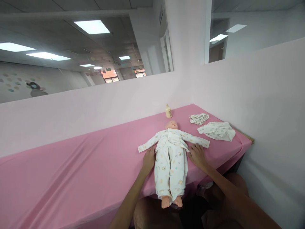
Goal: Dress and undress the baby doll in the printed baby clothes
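Both hands lie open and flat beside the baby doll (170, 156): left hand (149, 160) at its left flank, right hand (197, 156) at its right. Doll lies face-up on the pink surface (71, 171), its feet at the near edge.

A pink cloth (71, 178) covers the long table, running from the lower left of the frame to right of centre, creased in long folds. Near the centre, at the cloth's far edge, 1 small cream bottle (168, 111) stands upright close to the pale pink partition (71, 117). To its right lie 2 pieces of white printed fabric, just apart: a small crumpled cloth (199, 118) and, further right, a larger folded garment (217, 130). A strip of wooden table edge (247, 137) shows past the cloth at the right. Bright ceiling panels (91, 27) glow in the upper left; 2 more show in the upper right.
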`<state>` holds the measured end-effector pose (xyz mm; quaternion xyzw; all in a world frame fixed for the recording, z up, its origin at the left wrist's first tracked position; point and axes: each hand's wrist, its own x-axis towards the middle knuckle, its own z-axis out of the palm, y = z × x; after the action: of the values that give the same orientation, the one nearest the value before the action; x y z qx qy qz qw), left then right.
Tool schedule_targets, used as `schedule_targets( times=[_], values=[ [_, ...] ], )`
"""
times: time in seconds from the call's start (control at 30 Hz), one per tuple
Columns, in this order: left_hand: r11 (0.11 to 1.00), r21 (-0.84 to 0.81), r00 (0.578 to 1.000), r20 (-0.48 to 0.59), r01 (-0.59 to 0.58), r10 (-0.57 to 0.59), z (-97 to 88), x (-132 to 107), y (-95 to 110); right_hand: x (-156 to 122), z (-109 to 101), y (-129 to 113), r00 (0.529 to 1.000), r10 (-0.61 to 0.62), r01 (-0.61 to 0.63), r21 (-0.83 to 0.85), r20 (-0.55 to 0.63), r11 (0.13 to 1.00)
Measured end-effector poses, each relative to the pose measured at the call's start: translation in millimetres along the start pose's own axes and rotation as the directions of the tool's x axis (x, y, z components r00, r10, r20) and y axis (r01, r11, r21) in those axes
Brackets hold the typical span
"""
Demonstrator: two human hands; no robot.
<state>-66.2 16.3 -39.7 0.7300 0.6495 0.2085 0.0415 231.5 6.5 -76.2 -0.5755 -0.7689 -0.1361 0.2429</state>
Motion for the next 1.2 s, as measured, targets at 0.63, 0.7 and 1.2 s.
schedule_targets(
  times=[0.63, 0.7, 1.2],
  values=[
    [0.948, -0.155, 0.952, -0.181, -0.277, 0.248, -48.5, 6, 70, 64, -32, -38, 0.991, -0.116, 0.123, 0.109, -0.068, 0.986],
    [0.925, -0.107, 0.924, -0.163, -0.364, 0.345, -46.7, 0, 69, 61, -32, -33, 0.991, -0.133, 0.134, 0.040, -0.023, 0.990],
    [0.870, -0.083, 0.874, -0.048, -0.486, 0.484, -42.8, -16, 63, 49, -48, -66, 0.975, -0.160, 0.178, 0.108, -0.156, 0.978]
  ],
)
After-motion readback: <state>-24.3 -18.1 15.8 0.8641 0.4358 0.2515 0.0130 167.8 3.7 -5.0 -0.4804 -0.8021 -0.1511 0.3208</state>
